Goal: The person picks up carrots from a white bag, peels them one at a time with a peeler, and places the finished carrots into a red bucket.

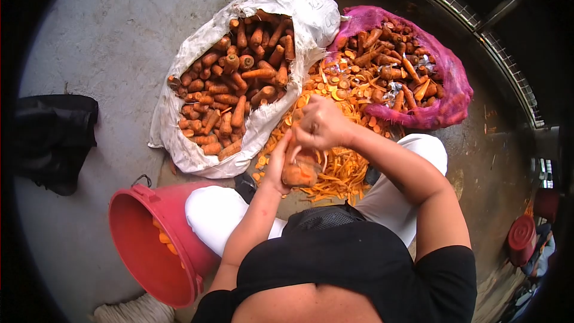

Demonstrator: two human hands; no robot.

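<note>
Carrot [301, 173], short and thick, is held over the lap of a seated person, seen from above, just in front of the knees. It is gripped from the left by the left hand [278, 164], whose fingers are wrapped around its side. The right hand [321, 125] is set on the carrot's upper end, its fingers curled tightly together; what is held in them cannot be told.

Beneath and beyond the hands, a heap of orange peelings [345, 174] is spread over the floor [107, 42], which is grey and bare. A white sack [299, 1], folded open and filled with unpeeled carrots, lies to the left behind the heap. A pink mesh bag [455, 87], also open and holding carrots, lies to the right, touching the sack at its top edge.

A red bucket [197, 252] is tilted beside the left knee, and a few orange pieces [164, 238] can be seen inside it. White trousers [215, 212] and a black top are worn. A black cloth [54, 137] lies on the floor at the far left, well apart from the sack.
</note>
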